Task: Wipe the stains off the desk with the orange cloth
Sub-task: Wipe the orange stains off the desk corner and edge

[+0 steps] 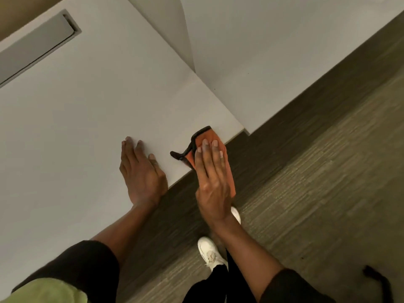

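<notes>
The orange cloth with a dark border lies at the desk's front edge, near its right corner, and part of it hangs past the edge. My right hand presses flat on top of it, fingers straight and together. My left hand rests flat on the white desk just to the left of the cloth, palm down and holding nothing. No stain shows on the desk around the hands.
A grey cable flap is set into the desk at the far left. A second white desk adjoins at the right, behind a seam. Below the front edge are grey carpet and my white shoes.
</notes>
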### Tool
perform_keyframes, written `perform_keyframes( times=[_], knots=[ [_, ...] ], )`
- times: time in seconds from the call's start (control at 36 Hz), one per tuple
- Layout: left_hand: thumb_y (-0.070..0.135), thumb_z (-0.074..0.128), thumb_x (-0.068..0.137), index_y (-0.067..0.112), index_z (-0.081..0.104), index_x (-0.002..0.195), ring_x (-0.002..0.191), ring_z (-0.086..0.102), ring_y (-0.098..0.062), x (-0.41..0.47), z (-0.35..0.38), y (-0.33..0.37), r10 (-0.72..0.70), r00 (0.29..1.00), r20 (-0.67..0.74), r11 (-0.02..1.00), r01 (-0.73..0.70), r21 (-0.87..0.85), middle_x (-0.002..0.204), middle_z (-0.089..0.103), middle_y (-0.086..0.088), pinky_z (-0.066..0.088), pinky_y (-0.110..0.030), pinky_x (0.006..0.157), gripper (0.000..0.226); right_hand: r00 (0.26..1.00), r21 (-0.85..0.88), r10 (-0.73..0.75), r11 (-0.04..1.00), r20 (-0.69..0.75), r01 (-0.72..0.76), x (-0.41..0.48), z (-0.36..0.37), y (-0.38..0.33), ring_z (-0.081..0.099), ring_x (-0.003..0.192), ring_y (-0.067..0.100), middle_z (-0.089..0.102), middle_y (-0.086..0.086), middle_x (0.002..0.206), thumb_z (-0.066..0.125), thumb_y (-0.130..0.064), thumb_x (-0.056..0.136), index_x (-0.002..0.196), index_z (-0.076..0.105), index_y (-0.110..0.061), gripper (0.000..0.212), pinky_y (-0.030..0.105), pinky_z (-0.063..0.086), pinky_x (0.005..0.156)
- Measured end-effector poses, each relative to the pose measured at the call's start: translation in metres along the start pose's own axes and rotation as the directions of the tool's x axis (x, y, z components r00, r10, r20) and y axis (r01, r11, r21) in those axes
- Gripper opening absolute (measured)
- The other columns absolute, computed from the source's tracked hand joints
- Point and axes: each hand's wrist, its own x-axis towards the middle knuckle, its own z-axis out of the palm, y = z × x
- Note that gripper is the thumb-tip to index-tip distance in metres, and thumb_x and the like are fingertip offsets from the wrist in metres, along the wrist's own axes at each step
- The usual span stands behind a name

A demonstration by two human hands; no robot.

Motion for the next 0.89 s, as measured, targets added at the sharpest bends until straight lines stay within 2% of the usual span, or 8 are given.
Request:
perform_keyframes(
  times=[0.19, 0.25, 0.33, 0.39, 0.44, 0.58, 0.75, 0.89],
  knots=[
    [0.025, 0.040, 0.115, 0.006, 0.038, 0.162, 0.167, 0.017, -0.034, 0.003, -0.005, 0.000, 0.032, 0.999, 0.022, 0.999, -0.032, -0.002, 0.179, 0.023, -0.016, 0.019, -0.054, 0.134, 0.051, 0.996, 0.076, 0.072, 0.995, -0.055, -0.068, 0.043, 0.000, 0.000, 0.029, 0.161, 0.036, 0.044, 0.019, 0.164, 0.036, 0.001, 0.096, 0.150, 0.055, -0.002, 0.057, 0.056, 0.024, 0.132],
    [0.028, 0.042, 0.115, 0.007, 0.041, 0.160, 0.164, 0.021, -0.037, 0.006, -0.009, -0.010, 0.082, 0.995, 0.054, 0.997, -0.083, 0.012, 0.177, 0.025, -0.017, 0.023, -0.057, 0.131, 0.050, 0.992, 0.087, 0.099, 0.992, -0.075, -0.092, 0.038, 0.002, -0.007, 0.025, 0.162, 0.036, 0.041, 0.019, 0.166, 0.032, 0.000, 0.098, 0.152, 0.053, -0.003, 0.058, 0.055, 0.022, 0.132],
    [0.040, 0.044, 0.114, 0.011, 0.041, 0.159, 0.158, 0.027, -0.039, 0.016, -0.020, -0.036, 0.245, 0.961, 0.124, 0.963, -0.256, 0.083, 0.173, 0.029, -0.016, 0.031, -0.060, 0.124, 0.054, 0.973, 0.122, 0.189, 0.977, -0.129, -0.174, 0.012, 0.011, -0.027, 0.016, 0.164, 0.035, 0.031, 0.016, 0.172, 0.029, 0.000, 0.102, 0.159, 0.043, -0.005, 0.058, 0.055, 0.021, 0.132],
    [0.046, 0.038, 0.114, 0.015, 0.037, 0.162, 0.158, 0.027, -0.039, 0.019, -0.026, -0.051, 0.336, 0.928, 0.160, 0.925, -0.357, 0.129, 0.173, 0.028, -0.015, 0.032, -0.059, 0.123, 0.057, 0.948, 0.169, 0.269, 0.956, -0.171, -0.240, -0.010, 0.022, -0.052, 0.017, 0.164, 0.035, 0.031, 0.015, 0.172, 0.030, -0.002, 0.105, 0.160, 0.042, -0.007, 0.056, 0.053, 0.025, 0.131],
    [0.045, 0.035, 0.114, 0.018, 0.037, 0.164, 0.159, 0.026, -0.039, 0.019, -0.026, -0.057, 0.352, 0.924, 0.148, 0.919, -0.371, 0.131, 0.175, 0.027, -0.014, 0.032, -0.059, 0.123, 0.057, 0.935, 0.223, 0.307, 0.938, -0.177, -0.266, -0.033, 0.036, -0.086, 0.019, 0.164, 0.035, 0.031, 0.015, 0.172, 0.029, -0.005, 0.106, 0.160, 0.042, -0.007, 0.055, 0.053, 0.029, 0.130],
    [0.033, 0.039, 0.116, 0.018, 0.046, 0.162, 0.155, 0.032, -0.040, 0.018, -0.023, -0.063, 0.376, 0.923, 0.087, 0.924, -0.381, 0.046, 0.172, 0.033, -0.016, 0.035, -0.060, 0.120, 0.048, 0.925, 0.312, 0.362, 0.897, -0.113, -0.313, -0.069, 0.058, -0.144, 0.008, 0.166, 0.031, 0.020, 0.014, 0.176, 0.029, -0.008, 0.110, 0.163, 0.034, -0.008, 0.054, 0.049, 0.028, 0.131],
    [0.035, 0.032, 0.115, 0.021, 0.045, 0.163, 0.161, 0.028, -0.033, 0.016, -0.022, -0.064, 0.368, 0.927, 0.067, 0.929, -0.370, 0.023, 0.175, 0.033, -0.010, 0.030, -0.054, 0.127, 0.052, 0.878, 0.330, 0.432, 0.875, -0.206, -0.353, -0.038, 0.058, -0.110, 0.014, 0.165, 0.036, 0.024, 0.020, 0.173, 0.037, -0.004, 0.107, 0.160, 0.039, -0.003, 0.053, 0.052, 0.031, 0.129],
    [0.036, 0.031, 0.115, 0.022, 0.043, 0.163, 0.162, 0.026, -0.031, 0.016, -0.021, -0.065, 0.361, 0.931, 0.063, 0.931, -0.363, 0.029, 0.175, 0.031, -0.008, 0.026, -0.051, 0.129, 0.052, 0.801, 0.438, 0.537, 0.807, -0.266, -0.396, 0.012, 0.044, -0.061, 0.010, 0.166, 0.035, 0.022, 0.018, 0.175, 0.029, 0.009, 0.090, 0.160, 0.036, -0.001, 0.072, 0.053, 0.029, 0.130]
  ],
)
